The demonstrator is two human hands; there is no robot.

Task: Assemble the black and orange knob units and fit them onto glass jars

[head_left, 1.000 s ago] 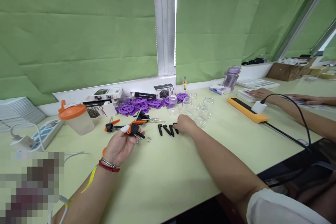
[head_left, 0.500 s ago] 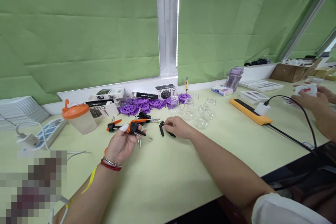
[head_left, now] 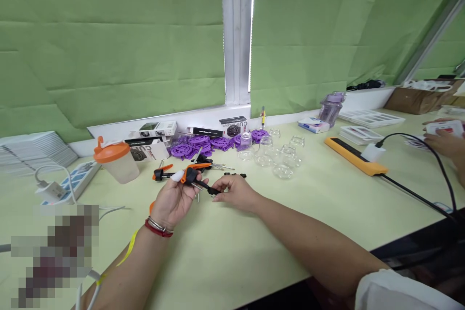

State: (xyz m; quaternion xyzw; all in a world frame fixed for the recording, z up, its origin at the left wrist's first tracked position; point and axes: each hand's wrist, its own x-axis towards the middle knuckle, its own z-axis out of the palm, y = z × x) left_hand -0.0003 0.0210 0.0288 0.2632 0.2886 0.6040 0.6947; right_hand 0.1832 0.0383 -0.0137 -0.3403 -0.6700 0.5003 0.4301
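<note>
Fingers of the left hand (head_left: 177, 203) gripped an orange-and-black clamp (head_left: 191, 174) above the desk (head_left: 210, 256), while those of the right hand (head_left: 236, 193) pinched a small black piece (head_left: 213, 191) at the clamp's right end. Purple openwork parts (head_left: 199, 144) lay beyond the clamp, clear pieces (head_left: 283, 171) to its right, an orange-lidded cup (head_left: 121, 167) to its left.

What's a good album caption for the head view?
Left hand holds an orange-and-black part; right hand pinches a black piece beside it.
</note>
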